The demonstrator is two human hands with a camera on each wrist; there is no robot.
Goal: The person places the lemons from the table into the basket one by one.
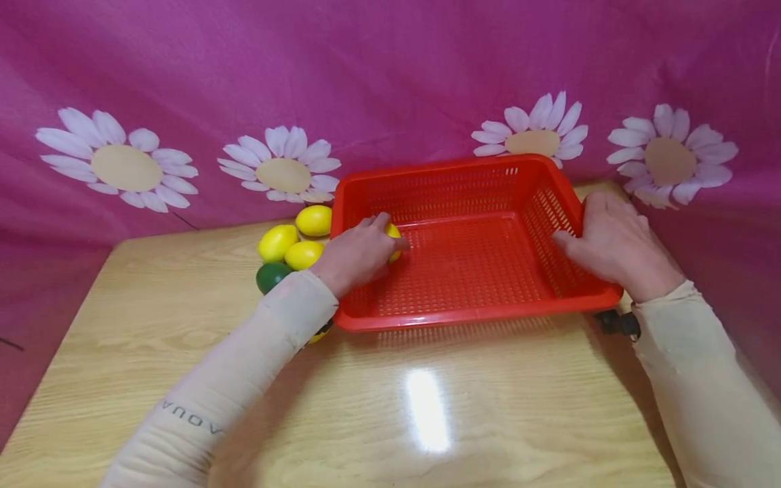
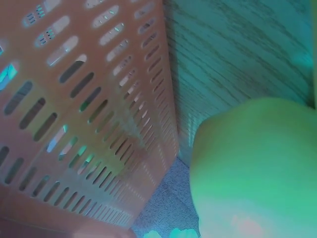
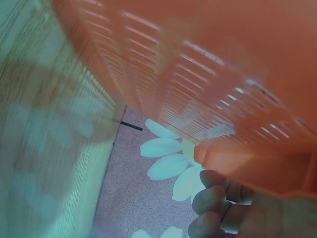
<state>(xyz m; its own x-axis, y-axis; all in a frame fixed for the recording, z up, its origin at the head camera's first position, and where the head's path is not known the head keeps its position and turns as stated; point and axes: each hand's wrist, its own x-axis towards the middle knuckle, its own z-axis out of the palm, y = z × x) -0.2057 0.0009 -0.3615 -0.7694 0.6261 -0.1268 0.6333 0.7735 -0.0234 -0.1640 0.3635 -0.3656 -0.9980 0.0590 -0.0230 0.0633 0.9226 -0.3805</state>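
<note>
A red slatted plastic basket [image 1: 464,264] stands on the table, also seen close up as a slotted wall [image 2: 99,99] in the left wrist view. My left hand [image 1: 363,251] reaches over its left rim and holds a yellow lemon [image 1: 394,242] inside, mostly covered by the fingers. My right hand [image 1: 616,240] grips the right rim, thumb on the inner side; in the right wrist view its curled fingers [image 3: 208,203] show beneath the rim. Several lemons [image 1: 277,244] and a dark green oval fruit [image 1: 272,276] lie outside the basket on the left.
The wooden table [image 1: 488,407] meets a purple cloth [image 1: 390,81] with white flowers behind the basket. A yellow and black thing [image 1: 321,332] is partly hidden by the left sleeve. Near the right wrist is a small black object [image 1: 619,324].
</note>
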